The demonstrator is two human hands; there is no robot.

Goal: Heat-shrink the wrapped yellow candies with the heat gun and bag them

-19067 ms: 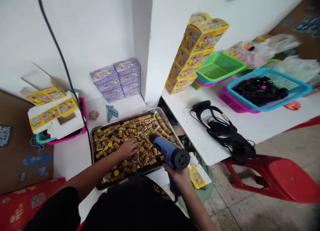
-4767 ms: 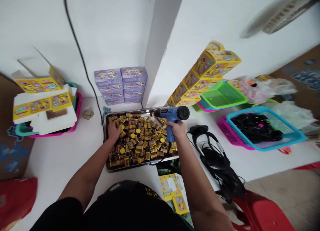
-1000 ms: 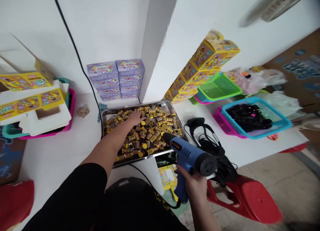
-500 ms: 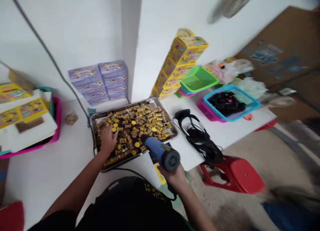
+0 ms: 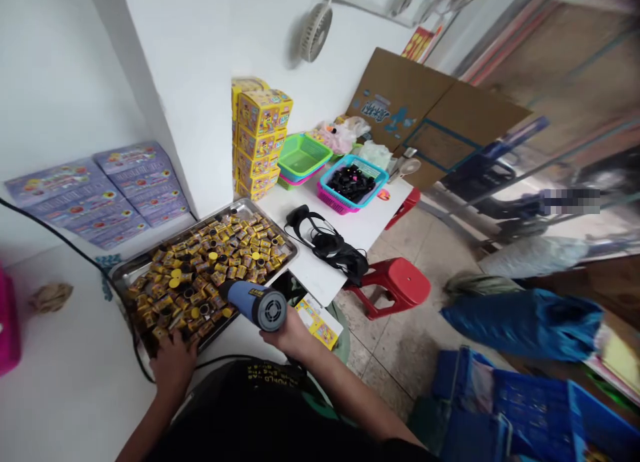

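One heat gun (image 5: 253, 305), right hand (image 5: 287, 335) — left (image 5: 173, 367) on tray (image 5: 250, 200)

Glossy steel tray (image 5: 235, 207), matt blue plastic heat gun (image 5: 245, 299), rough brown cardboard sheet (image 5: 430, 109)

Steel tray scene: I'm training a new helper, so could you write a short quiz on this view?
1. Which hand grips the blue heat gun?
2. True or false: the steel tray holds small yellow-wrapped tubes.
3. What lies in the blue basket? A) black pieces B) yellow boxes C) white bags

Key:
1. The right hand
2. True
3. A
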